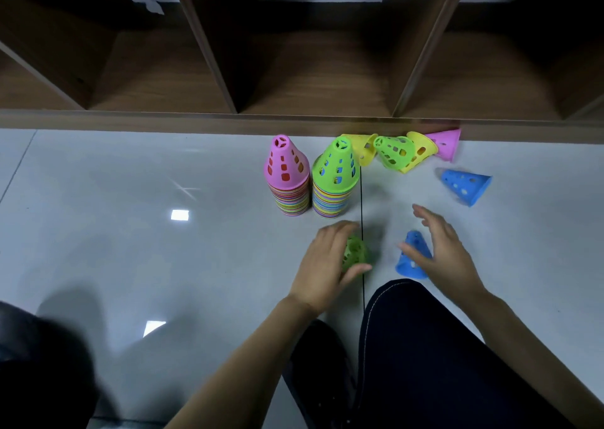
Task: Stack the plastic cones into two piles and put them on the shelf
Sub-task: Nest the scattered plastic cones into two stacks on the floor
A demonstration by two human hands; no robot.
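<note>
Fingers of our left hand (328, 260) are curling round a held green cone (356, 252), with the thumb beneath it, just on our side of the two piles. Blur is hiding which way that cone's long axis is running. Our right hand (446, 253) is spreading its fingers wide above a near blue cone (411, 265), and the thumb is crossing the cone's side; we cannot tell whether it is touching. That cone is standing on its wide rim with its tip pointing up.

On the far side, the front lip of the shelf (196, 119) is running right across the view, with wooden compartments opening behind it. A pink-topped pile (287, 176) and a green-topped pile (334, 176) are standing upright side by side, just short of that lip and nearly touching, tips up.

To their right, a left yellow cone (362, 149), a fallen green cone (394, 152), a right yellow cone (421, 152) and a pink cone (446, 144) are lying on their sides, crowding against the lip. The fallen green cone's tip is pointing left. A far blue cone (465, 185) is lying apart from them, its axis running left to right, tip left and mouth right.

Pale floor (147, 183) is stretching broadly to the left of the piles. A dark seam (361, 212) is running toward us between our hands. Our knee (425, 347) is filling the space just below the right hand.
</note>
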